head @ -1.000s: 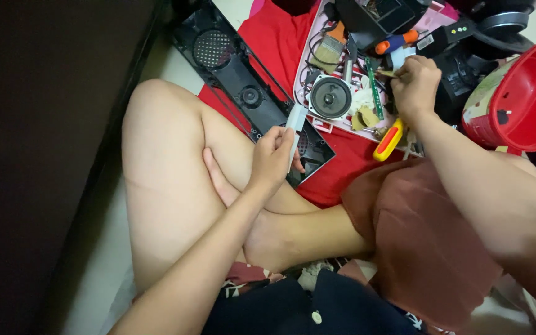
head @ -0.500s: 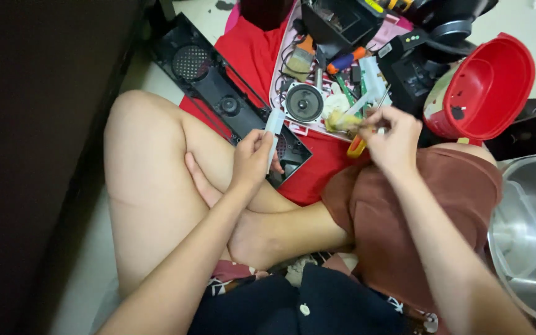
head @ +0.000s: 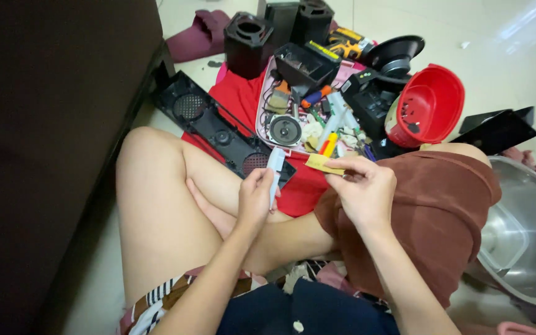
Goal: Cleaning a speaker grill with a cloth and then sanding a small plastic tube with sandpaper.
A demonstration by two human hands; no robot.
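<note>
Since the earlier frames the right hand (head: 364,192) has come back from the clutter of parts and now sits close to the left hand (head: 257,197), above the crossed legs. The left hand is closed around a slim white tube (head: 274,166), held upright with its tip up. The right hand pinches a small yellow strip (head: 321,164) between thumb and fingertips, just right of the tube. The step in hand looks like bringing the strip and the tube together; the next move would call for lining up the strip's near end with the tube's tip, both hands steady. Beyond the tube lies a long black speaker grille (head: 218,127) on a red cloth (head: 240,102). Right of the tube sits a pink tray (head: 265,102) holding a round speaker driver (head: 285,130), farther right a red bowl (head: 432,105), and at the far right a steel pot (head: 528,242).
</note>
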